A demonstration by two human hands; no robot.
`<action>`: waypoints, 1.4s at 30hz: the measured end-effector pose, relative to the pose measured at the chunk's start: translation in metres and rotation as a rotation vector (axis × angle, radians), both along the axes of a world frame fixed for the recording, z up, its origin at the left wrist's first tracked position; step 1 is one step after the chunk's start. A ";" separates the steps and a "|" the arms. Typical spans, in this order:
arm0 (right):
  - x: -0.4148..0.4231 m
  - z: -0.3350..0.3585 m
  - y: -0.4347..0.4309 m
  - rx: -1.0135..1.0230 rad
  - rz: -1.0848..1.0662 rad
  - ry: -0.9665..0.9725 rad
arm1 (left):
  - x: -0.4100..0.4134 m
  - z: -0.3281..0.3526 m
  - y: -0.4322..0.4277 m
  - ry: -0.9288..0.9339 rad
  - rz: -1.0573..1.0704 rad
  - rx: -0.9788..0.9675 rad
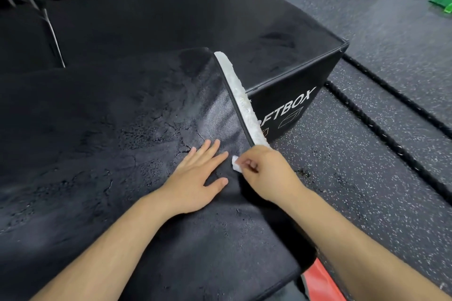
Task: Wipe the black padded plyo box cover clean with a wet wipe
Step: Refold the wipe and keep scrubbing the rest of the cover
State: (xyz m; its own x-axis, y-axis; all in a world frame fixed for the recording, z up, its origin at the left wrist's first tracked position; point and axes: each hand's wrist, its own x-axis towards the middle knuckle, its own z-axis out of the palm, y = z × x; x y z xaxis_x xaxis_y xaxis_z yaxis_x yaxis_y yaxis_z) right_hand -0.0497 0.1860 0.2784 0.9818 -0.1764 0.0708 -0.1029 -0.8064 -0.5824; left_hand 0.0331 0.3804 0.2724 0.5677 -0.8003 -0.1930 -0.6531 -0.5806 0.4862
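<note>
Only a small corner of the wet wipe (235,164) shows, just right of the frame's centre; the rest is hidden inside the right hand (266,168), whose curled fingers and thumb pinch it against the black padded plyo box cover (97,142). The left hand (198,178) lies flat on the cover just beside the wipe, fingers straight and slightly spread, holding nothing. The cover fills the left and centre of the frame and is cut off at the left and bottom edges. Its visible right edge runs as a long diagonal from upper centre down toward the right hand, lined by a white strip (241,98) whose material is hard to make out. Part of the surface near that edge looks glossy. Behind it stands a second black box (281,61); the strip covers the start of its white lettering, leaving "FTBOX" readable. Two black ropes (381,131) cross the speckled floor (354,190) at right. A red object (320,281) at bottom is mostly cut off.
</note>
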 end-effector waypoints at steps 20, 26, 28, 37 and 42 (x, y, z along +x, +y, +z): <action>-0.037 0.013 0.005 0.045 -0.050 0.041 | -0.028 0.024 0.004 0.010 -0.077 0.023; -0.035 0.011 0.004 0.046 -0.148 0.056 | -0.038 0.014 0.006 0.040 -0.122 0.023; -0.050 0.014 0.013 0.034 -0.049 0.074 | -0.039 0.013 0.007 0.027 -0.129 0.026; -0.056 0.007 0.018 0.031 -0.089 0.004 | -0.040 0.009 0.006 0.007 -0.115 0.025; -0.045 0.006 -0.004 0.044 -0.174 0.019 | -0.039 0.012 0.005 0.022 -0.112 0.022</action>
State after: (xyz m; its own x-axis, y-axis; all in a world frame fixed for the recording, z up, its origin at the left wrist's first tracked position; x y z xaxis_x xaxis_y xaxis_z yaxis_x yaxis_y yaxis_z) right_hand -0.0948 0.1818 0.2841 0.9371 -0.3467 0.0406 -0.2506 -0.7491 -0.6132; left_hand -0.0059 0.3851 0.2845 0.4707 -0.8537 -0.2229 -0.7033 -0.5155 0.4895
